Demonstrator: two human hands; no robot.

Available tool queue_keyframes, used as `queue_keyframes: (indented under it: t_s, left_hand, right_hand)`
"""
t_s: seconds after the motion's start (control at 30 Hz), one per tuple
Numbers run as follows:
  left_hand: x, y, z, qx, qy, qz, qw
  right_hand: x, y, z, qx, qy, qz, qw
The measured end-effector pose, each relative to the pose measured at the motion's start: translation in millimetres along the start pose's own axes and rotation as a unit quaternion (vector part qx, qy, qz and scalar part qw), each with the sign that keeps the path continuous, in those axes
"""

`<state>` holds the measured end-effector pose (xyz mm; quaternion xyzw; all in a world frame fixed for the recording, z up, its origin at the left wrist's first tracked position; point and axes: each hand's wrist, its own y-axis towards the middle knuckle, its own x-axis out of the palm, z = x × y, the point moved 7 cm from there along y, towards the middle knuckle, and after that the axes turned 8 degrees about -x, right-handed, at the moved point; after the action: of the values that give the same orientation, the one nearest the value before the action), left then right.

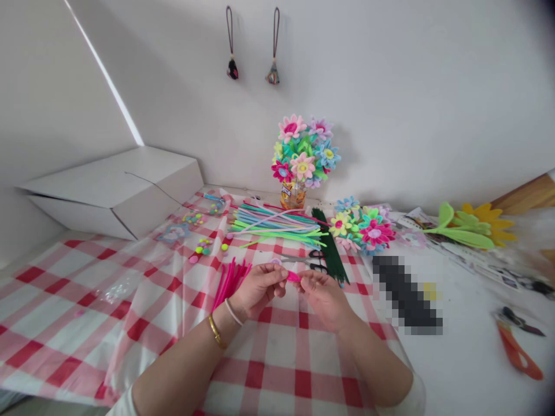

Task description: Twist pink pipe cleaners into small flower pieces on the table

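Observation:
Between my two hands, a little above the checked cloth, is a short, bent hot-pink pipe cleaner [293, 277]. My left hand [263, 283] pinches its left end between thumb and fingers. On the other end, my right hand [323, 293] is closed in a pinch too. Just left of my left wrist lies a bundle of pink pipe cleaners [230, 280], partly hidden by the hand. Behind my hands rest black-handled scissors [314, 261], their blades pointing left. Farther back spreads a pile of green, blue and lilac pipe cleaners [277, 225].
Dark green stems [329, 245] lie to the right. Pipe-cleaner flowers [306, 150] stand in a jar [293, 196] by the wall, with more flowers [368, 228] lying beside it. Colored pompoms [203, 247] sit at left, near a white box [130, 185]. Orange-handled pliers [515, 346] lie far right.

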<state>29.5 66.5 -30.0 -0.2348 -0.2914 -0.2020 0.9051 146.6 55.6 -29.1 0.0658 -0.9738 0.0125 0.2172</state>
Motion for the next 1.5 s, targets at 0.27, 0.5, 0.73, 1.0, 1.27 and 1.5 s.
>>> queue_keyframes:
  t_s: [0.27, 0.5, 0.73, 1.0, 1.27, 1.5]
  left_hand:
    - [0.4, 2, -2, 0.001, 0.006, -0.008, 1.0]
    - [7.3, 0, -5, 0.002, -0.005, -0.06, 0.998]
    - [-0.1, 5, -6, 0.022, -0.006, -0.04, 0.999]
    - [0.0, 6, -5, 0.021, 0.007, -0.037, 0.999]
    - [-6.7, 7, -3, 0.038, 0.002, -0.006, 0.999]
    - [-2.9, 7, -5, 0.024, 0.013, -0.017, 0.999]
  right_hand:
    - [2, -1, -1, -0.007, -0.041, -0.032, 0.999]
    - [8, -3, 2, -0.003, 0.008, -0.068, 0.998]
    - [3, 0, 3, 0.011, 0.005, -0.022, 1.0]
    - [3, 0, 4, 0.004, 0.008, -0.045, 0.999]
    - [-4, 2, 5, 0.013, -0.025, 0.004, 1.0]
    - [-8, 2, -1, -0.021, -0.139, 0.016, 0.99]
